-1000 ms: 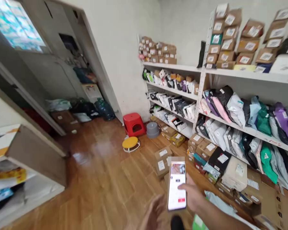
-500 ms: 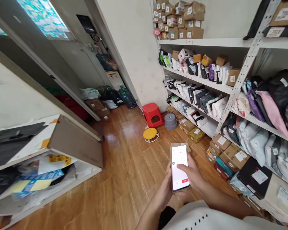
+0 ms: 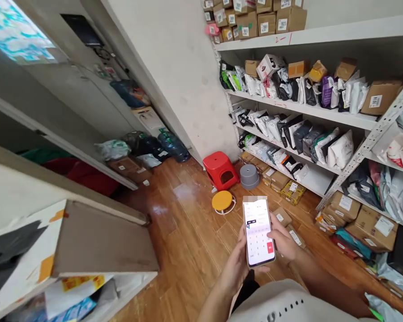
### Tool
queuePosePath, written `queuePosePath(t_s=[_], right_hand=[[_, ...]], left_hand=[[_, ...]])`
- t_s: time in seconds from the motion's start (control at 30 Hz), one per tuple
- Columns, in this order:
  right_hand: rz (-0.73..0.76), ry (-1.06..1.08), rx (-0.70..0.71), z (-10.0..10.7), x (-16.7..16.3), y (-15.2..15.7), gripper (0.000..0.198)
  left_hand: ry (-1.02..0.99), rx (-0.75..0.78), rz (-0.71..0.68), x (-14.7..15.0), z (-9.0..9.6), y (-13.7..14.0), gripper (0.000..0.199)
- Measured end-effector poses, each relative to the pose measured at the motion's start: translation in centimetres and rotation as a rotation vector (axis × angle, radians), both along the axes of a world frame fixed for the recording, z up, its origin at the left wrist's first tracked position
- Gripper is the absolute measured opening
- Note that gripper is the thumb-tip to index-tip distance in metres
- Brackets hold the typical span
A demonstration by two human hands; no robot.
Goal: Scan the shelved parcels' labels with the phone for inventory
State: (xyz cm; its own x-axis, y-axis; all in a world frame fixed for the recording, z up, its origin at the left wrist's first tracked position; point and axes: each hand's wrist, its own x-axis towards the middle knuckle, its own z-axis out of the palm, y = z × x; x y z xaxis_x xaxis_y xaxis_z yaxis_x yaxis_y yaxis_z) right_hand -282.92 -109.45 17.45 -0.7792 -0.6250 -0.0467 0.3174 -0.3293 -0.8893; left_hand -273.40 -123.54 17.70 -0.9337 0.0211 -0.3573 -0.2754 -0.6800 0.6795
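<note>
A smartphone [image 3: 258, 239] with a lit screen is held upright in front of my body, low in the view. On the screen is a number keypad with a red key at its lower right; the small text is too fine to read. My left hand [image 3: 237, 259] wraps round the phone's left side and bottom. Around its right edge is my right hand [image 3: 284, 239], with the thumb at the edge of the screen. The fingers behind the phone are hidden.
Shelves [image 3: 309, 112] of labelled parcels stand on the right, with boxes [image 3: 372, 228] on the floor below. Ahead are a red stool [image 3: 218, 163], a grey stool [image 3: 249, 179] and a low yellow stool [image 3: 222, 201]. A counter [image 3: 100, 241] stands left, beside a doorway.
A keypad has come up on the phone's screen. My right thumb has moved from mid-screen to the right edge. The view has moved forward, and the shelves look nearer.
</note>
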Motion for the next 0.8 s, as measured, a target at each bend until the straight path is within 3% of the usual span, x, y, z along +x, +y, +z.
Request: queuePosePath(t_s=[0.13, 0.27, 0.43, 0.63, 0.8], right_hand=[[-0.061, -0.006, -0.02, -0.4, -2.1, -7.7, 0.05], [-0.113, -0.028, 0.003, 0.2, -4.5, -12.7, 0.054], [-0.208, -0.012, 0.037, 1.1, -8.1, -16.7, 0.051], [-0.332, 0.058, 0.109, 0.1, -15.1, -20.6, 0.049], [-0.071, 0.155, 0.008, 0.1, -23.2, -21.5, 0.072]], left_hand=[[-0.003, 0.042, -0.035, -3.0, -0.7, -8.2, 0.094], [-0.023, 0.053, -0.099, -6.5, -0.1, -13.5, 0.106], [-0.005, 0.04, -0.217, -11.4, -0.3, -17.5, 0.111], [0.0, 0.025, -0.25, -19.2, -1.6, -21.0, 0.102], [-0.025, -0.028, -0.241, -27.7, -0.8, -23.3, 0.102]])
